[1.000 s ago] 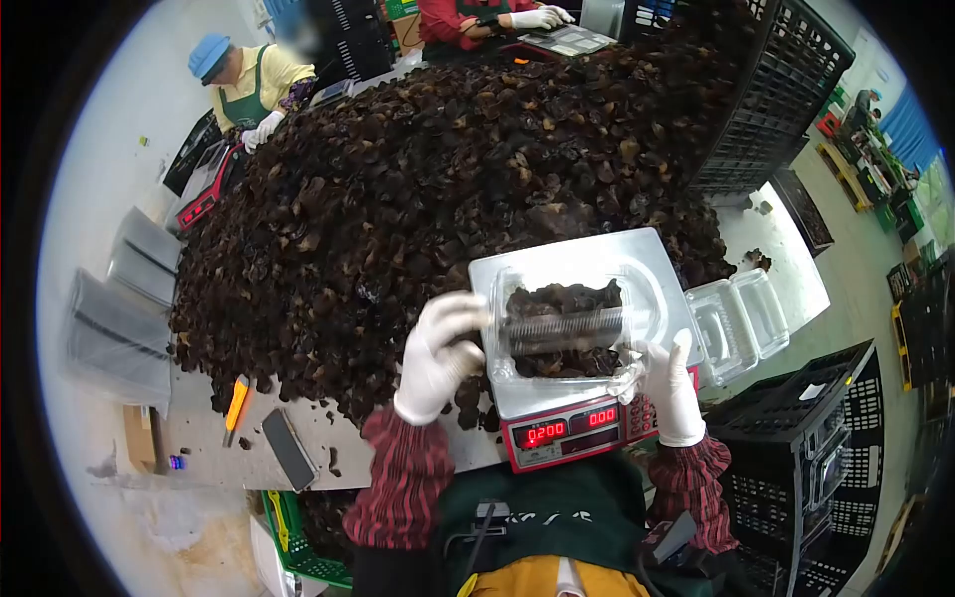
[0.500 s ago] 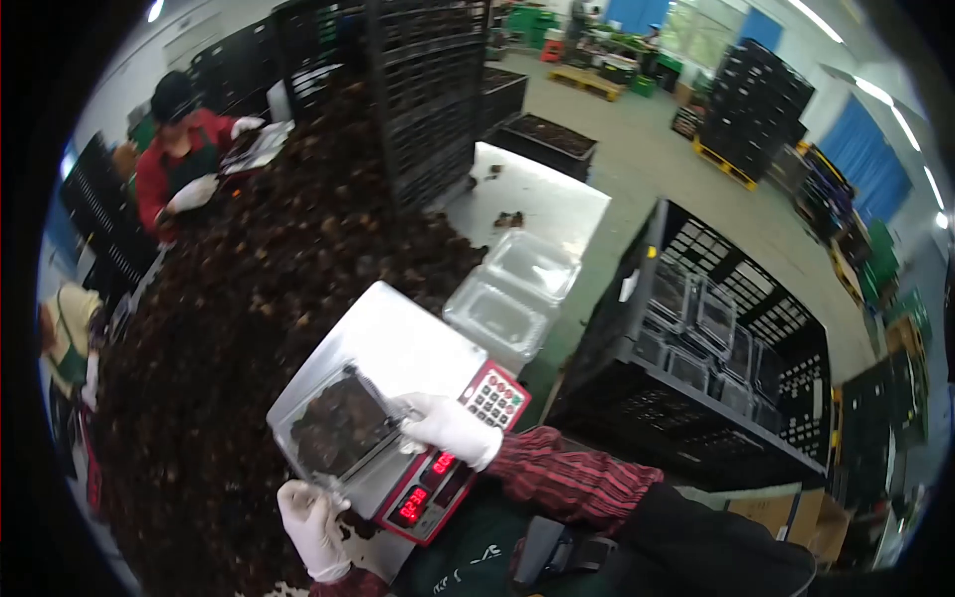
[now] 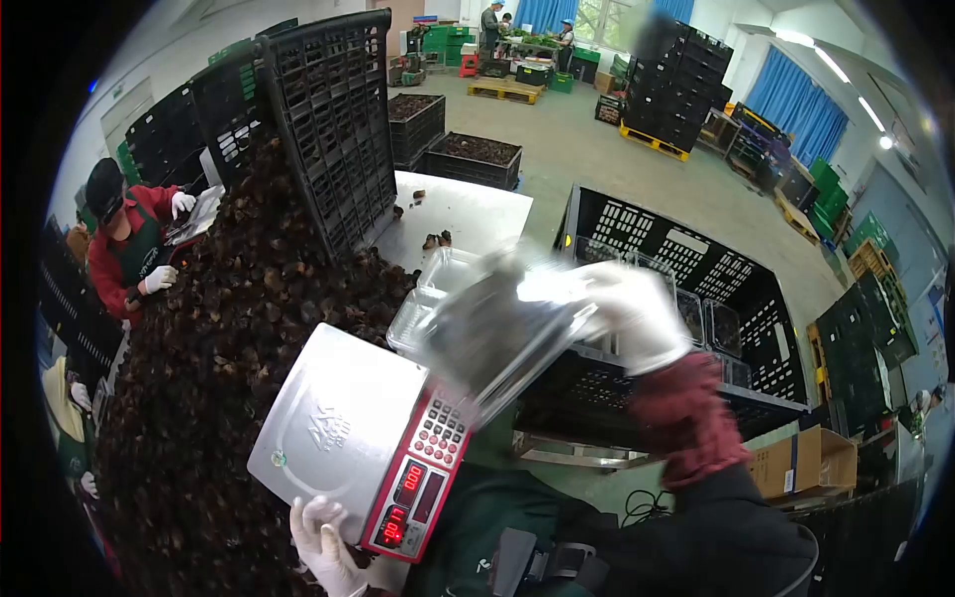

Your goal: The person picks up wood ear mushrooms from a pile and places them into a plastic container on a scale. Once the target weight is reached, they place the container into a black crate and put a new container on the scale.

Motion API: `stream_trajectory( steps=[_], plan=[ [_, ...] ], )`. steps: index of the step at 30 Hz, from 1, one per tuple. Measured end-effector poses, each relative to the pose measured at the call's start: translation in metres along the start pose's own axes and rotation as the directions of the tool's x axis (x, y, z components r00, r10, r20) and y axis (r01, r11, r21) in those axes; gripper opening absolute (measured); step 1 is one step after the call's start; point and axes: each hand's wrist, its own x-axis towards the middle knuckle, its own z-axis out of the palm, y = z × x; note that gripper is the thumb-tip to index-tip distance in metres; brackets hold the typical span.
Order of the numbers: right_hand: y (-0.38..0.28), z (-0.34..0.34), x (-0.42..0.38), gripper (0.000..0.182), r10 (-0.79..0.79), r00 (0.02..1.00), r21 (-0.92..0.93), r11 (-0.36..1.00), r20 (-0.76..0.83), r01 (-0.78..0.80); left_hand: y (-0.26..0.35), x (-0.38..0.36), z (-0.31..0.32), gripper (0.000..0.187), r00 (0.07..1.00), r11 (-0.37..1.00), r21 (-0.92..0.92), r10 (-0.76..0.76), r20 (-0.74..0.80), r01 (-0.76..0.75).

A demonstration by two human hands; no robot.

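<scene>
My gloved right hand grips a clear plastic container, tilted and blurred by motion. It hangs between the digital scale and a black crate; its contents are smeared. The scale's metal pan is bare, and red digits glow on its display. At the pan's near edge, my gloved left hand holds nothing, its fingers apart. Beyond the scale, clear plastic containers sit partly hidden behind the moving one. A large heap of dark brown lumpy pieces spreads left of the scale.
Several filled clear containers lie inside the black crate. An upright black slatted crate stands against the heap. Across it works a co-worker in red sleeves. An open cardboard box is at the right.
The filled container has left the scale pan, lifted by my right hand toward the black crate. My left hand stays by the pan's edge. The view has turned, and the display digits differ.
</scene>
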Motion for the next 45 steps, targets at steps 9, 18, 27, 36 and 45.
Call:
stream_trajectory(
  steps=[9, 18, 27, 36, 45],
  plan=[
    [0.165, -0.333, 0.031, 0.009, 0.214, 0.587, 0.377, 0.91, -0.781, 0.17, -0.027, -0.014, -0.046, 0.021, 0.995, 0.996, 0.051, 0.077, -0.068, -0.073],
    [0.055, -0.005, 0.021, 0.018, -0.274, 0.954, -0.538, 0.826, -0.119, 0.169, -0.021, -0.024, -0.042, 0.015, 0.966, 0.815, 0.56, 0.242, -0.094, -0.15],
    [0.229, 0.111, 0.16, 0.056, -0.581, 0.237, -0.472, -0.293, 0.779, 0.831, -0.099, -0.076, -0.077, 0.029, 0.88, 0.277, 0.96, 0.466, -0.096, -0.041],
    [0.265, 0.107, 0.181, 0.048, -0.462, 0.657, -0.774, -0.113, 0.596, 0.623, -0.101, -0.086, -0.079, 0.033, 0.928, 0.115, 0.987, 0.344, -0.145, 0.112],
    [0.274, 0.104, 0.189, 0.039, -0.445, 0.735, -0.832, -0.044, 0.512, 0.553, -0.1, -0.086, -0.079, 0.032, 0.928, 0.128, 0.985, 0.34, -0.152, 0.115]
  ],
)
